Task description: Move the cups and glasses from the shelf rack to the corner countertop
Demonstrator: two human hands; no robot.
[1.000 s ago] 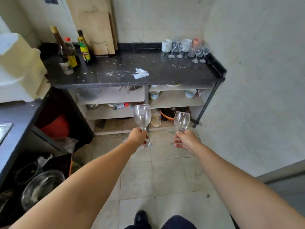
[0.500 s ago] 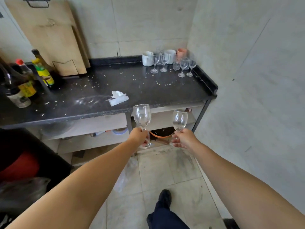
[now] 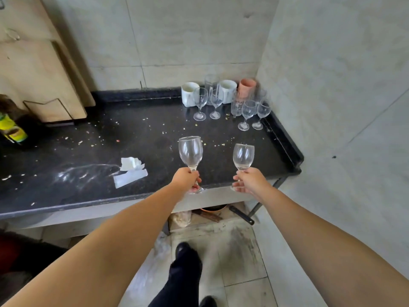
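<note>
Wine glasses empty, upright, hand-held

Walls: pale grey tiled walls meet in a corner behind the worktop's far right end.
Floor: light tiles, scuffed and stained dark near the worktop's legs.
Worktop: black stone with a raised back and right edge, flecked with pale crumbs.
Boards: wooden boards lean upright against the far left wall.
Light: soft, even daylight.

No text, brand or number can be read — the green-and-yellow label on the dark bottle at the left edge is too blurred.
</note>
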